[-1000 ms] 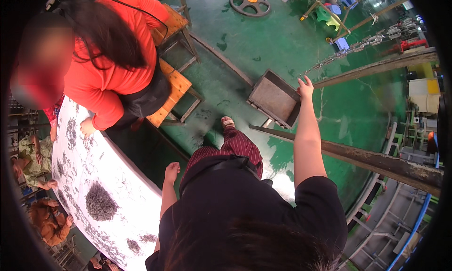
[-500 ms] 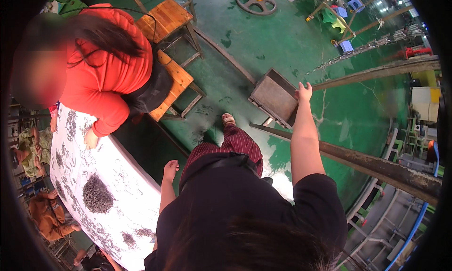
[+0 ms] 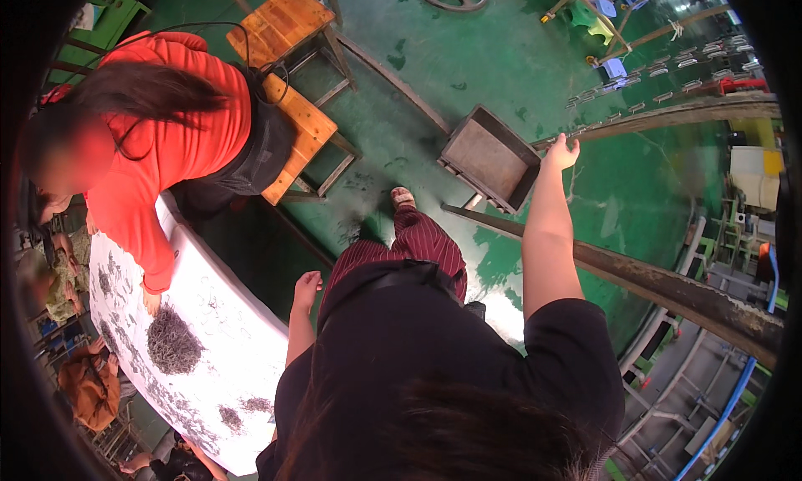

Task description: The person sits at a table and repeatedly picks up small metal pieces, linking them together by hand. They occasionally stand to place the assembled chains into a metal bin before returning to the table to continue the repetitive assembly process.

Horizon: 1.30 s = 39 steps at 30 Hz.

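Note:
My right hand (image 3: 562, 151) reaches out at the right, fingers apart with nothing in them. It is just past the right corner of a grey metal bin (image 3: 483, 151), near a long rail (image 3: 660, 120). Nothing shows inside the bin. My left hand (image 3: 307, 289) hangs by my hip, fingers curled in, with nothing seen in them. To its left stands a white table (image 3: 238, 335) strewn with small dark pieces, with a dark heap of them (image 3: 174, 341) in the middle.
A person in a red top (image 3: 180, 105) leans over the table, one hand by the heap. Wooden stools (image 3: 305, 138) stand behind that person. A second rail (image 3: 668, 293) crosses at my right. A chain (image 3: 668, 67) hangs beyond. Other people work along the table's far side.
My right hand has moved right, off the bin's edge. The person in red has brought a hand across to the dark heap. My left hand stays about where it was.

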### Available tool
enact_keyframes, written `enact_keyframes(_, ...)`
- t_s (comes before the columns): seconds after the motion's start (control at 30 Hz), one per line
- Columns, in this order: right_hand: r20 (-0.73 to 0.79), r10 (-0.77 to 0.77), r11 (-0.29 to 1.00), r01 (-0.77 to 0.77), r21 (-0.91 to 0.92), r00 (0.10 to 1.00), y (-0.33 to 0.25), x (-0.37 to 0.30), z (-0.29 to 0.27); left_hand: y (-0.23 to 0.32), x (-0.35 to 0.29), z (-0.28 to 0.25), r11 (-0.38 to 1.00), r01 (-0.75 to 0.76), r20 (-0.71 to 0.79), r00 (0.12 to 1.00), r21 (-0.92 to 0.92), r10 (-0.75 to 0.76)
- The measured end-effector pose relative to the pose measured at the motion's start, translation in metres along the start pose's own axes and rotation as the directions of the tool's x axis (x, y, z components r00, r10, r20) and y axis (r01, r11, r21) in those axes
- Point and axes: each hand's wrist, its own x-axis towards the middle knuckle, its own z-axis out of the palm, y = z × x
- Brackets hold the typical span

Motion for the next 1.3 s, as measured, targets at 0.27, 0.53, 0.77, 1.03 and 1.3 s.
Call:
enact_keyframes(0.27, 0.249, 0.107, 0.991, -0.124, 0.052, 0.963, -0.026, -0.015, 0.011, -0.005, 0.003, -0.003, 1.000, 0.020, -0.020, 1.000, 0.002, -0.020)
enact_keyframes(0.53, 0.231, 0.003, 1.000, -0.010, 0.029, 0.973, -0.041, -0.036, 0.024, -0.010, 0.008, 0.004, 0.993, 0.062, -0.009, 0.998, -0.099, -0.063)
enact_keyframes(0.77, 0.205, -0.029, 0.999, 0.021, 0.041, 0.978, -0.038, -0.035, 0.030, -0.030, 0.006, -0.037, 0.981, 0.142, -0.185, 0.969, -0.135, -0.166)
enact_keyframes(1.03, 0.137, 0.025, 0.995, -0.038, 0.096, 0.990, -0.042, -0.038, 0.026, -0.035, -0.006, -0.041, 0.954, 0.215, -0.203, 0.945, -0.211, -0.258)
enact_keyframes(1.3, 0.076, -0.020, 0.991, 0.009, 0.135, 0.997, -0.045, -0.023, 0.029, -0.024, -0.003, -0.039, 0.963, 0.218, -0.189, 0.951, -0.158, -0.246)
